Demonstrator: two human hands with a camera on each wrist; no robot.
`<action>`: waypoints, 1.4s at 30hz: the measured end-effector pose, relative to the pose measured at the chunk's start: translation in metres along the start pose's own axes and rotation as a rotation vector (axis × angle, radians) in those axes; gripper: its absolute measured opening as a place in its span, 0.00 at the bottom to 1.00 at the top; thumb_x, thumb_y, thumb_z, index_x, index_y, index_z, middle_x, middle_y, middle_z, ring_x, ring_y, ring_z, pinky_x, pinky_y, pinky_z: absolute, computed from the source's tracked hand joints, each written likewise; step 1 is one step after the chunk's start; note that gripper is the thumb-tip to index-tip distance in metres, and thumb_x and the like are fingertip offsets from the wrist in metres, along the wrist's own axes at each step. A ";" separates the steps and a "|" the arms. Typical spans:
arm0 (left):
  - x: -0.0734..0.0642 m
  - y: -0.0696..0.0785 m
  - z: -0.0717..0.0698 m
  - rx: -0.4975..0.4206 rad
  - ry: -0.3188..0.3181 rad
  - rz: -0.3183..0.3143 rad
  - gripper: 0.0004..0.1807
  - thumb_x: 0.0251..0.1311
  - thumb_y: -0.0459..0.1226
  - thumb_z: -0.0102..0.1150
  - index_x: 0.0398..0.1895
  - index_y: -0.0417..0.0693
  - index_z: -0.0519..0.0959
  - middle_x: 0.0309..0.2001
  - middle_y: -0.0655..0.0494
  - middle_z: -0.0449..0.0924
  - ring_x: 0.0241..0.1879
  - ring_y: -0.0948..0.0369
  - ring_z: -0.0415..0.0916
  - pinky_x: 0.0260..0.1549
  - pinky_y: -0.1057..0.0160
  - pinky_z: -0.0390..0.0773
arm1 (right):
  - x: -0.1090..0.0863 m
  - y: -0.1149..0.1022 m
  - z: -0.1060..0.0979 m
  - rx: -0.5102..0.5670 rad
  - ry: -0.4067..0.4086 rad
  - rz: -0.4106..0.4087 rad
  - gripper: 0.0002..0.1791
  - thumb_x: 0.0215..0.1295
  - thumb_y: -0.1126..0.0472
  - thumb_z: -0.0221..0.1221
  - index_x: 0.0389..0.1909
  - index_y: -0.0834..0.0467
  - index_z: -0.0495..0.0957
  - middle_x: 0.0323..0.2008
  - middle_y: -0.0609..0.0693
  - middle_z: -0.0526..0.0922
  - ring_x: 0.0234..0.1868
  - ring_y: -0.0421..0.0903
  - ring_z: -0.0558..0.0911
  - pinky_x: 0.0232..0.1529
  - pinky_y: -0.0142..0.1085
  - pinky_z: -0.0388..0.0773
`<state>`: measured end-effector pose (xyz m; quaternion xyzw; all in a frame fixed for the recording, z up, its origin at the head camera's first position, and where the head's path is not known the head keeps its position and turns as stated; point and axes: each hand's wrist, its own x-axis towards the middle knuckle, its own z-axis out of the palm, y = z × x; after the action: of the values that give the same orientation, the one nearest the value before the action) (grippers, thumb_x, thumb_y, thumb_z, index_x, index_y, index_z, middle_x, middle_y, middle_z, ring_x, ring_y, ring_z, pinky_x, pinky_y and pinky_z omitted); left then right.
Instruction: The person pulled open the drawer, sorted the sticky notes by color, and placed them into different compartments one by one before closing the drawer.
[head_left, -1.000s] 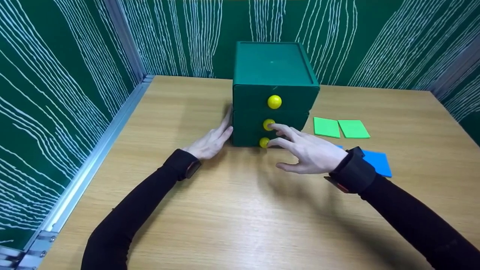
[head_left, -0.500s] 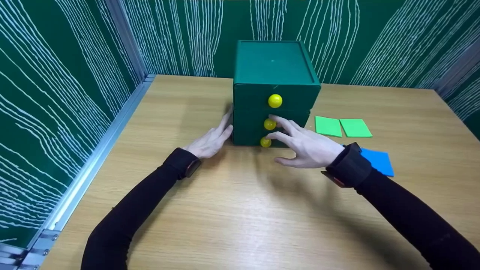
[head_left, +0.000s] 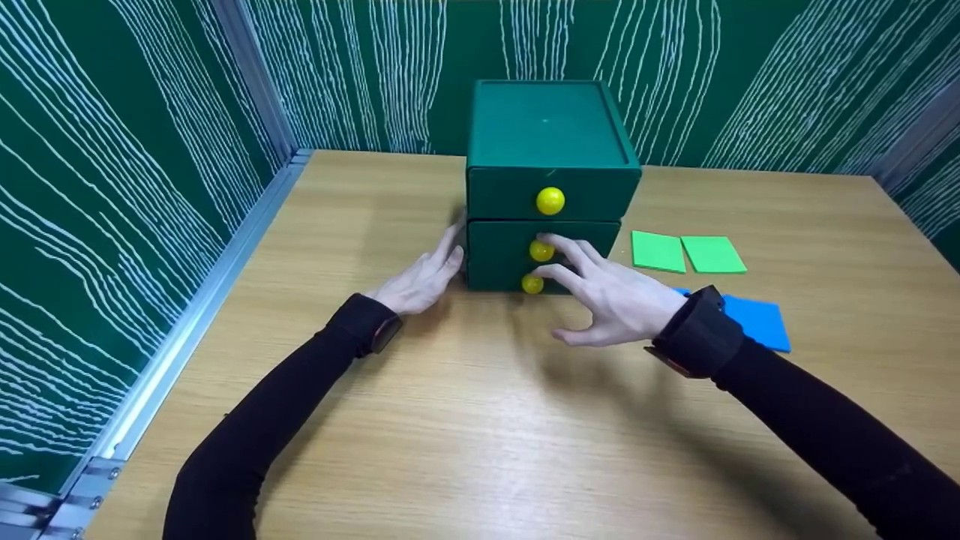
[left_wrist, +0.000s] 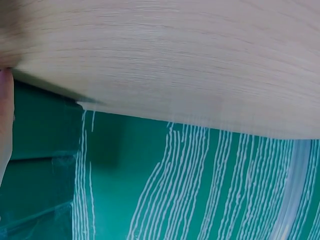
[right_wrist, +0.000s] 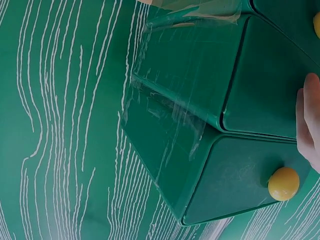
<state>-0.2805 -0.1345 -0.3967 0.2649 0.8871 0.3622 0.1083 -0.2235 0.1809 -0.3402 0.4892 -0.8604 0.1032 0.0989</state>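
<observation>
A dark green chest of three drawers (head_left: 551, 124) stands at the back of the table, with a round yellow knob on each drawer. My left hand (head_left: 420, 285) lies against the chest's left side, fingers extended along it; one fingertip (left_wrist: 5, 107) shows at the edge of the left wrist view. At the chest's front, my right hand (head_left: 619, 296) holds the middle yellow knob (head_left: 541, 250) between two fingers, thumb held apart. The lower finger also reaches the bottom knob (head_left: 532, 283). In the right wrist view, the fingers (right_wrist: 309, 115) hide the middle knob, while the top knob (right_wrist: 284, 184) shows beside them.
Two light green squares (head_left: 658, 251) lie right of the chest. Blue flat pieces (head_left: 757, 322) are partly covered by my right wrist. Green walls with white wavy lines enclose the table, with a metal rail (head_left: 172, 322) along the left. Clear tape (right_wrist: 185, 120) crosses the chest's side.
My right fingers have shifted up slightly to either side of the middle knob. The middle drawer has come out a little, and its top seam shows more plainly. My left hand has stayed in place.
</observation>
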 end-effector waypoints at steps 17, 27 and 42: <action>0.000 -0.004 -0.001 -0.061 0.001 0.058 0.65 0.44 0.82 0.04 0.81 0.54 0.29 0.82 0.44 0.35 0.77 0.44 0.50 0.77 0.49 0.51 | -0.020 -0.029 -0.002 -0.020 0.018 -0.054 0.47 0.54 0.43 0.70 0.69 0.60 0.62 0.72 0.61 0.59 0.63 0.54 0.69 0.45 0.39 0.85; 0.000 -0.005 -0.002 -0.080 0.002 0.074 0.62 0.47 0.82 0.08 0.81 0.57 0.28 0.82 0.51 0.33 0.79 0.45 0.47 0.78 0.50 0.47 | -0.033 -0.052 -0.008 -0.011 0.028 -0.086 0.48 0.53 0.43 0.71 0.68 0.62 0.61 0.68 0.60 0.64 0.64 0.52 0.69 0.54 0.40 0.82; 0.001 -0.005 -0.003 -0.042 -0.022 0.060 0.63 0.49 0.81 0.08 0.81 0.50 0.29 0.82 0.51 0.32 0.78 0.46 0.49 0.77 0.50 0.51 | -0.061 -0.064 -0.009 -0.057 0.111 -0.235 0.37 0.60 0.48 0.67 0.64 0.64 0.67 0.64 0.62 0.68 0.55 0.52 0.78 0.47 0.41 0.84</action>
<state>-0.2849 -0.1391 -0.3982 0.2930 0.8698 0.3807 0.1124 -0.1376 0.2015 -0.3430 0.5770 -0.7930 0.0935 0.1716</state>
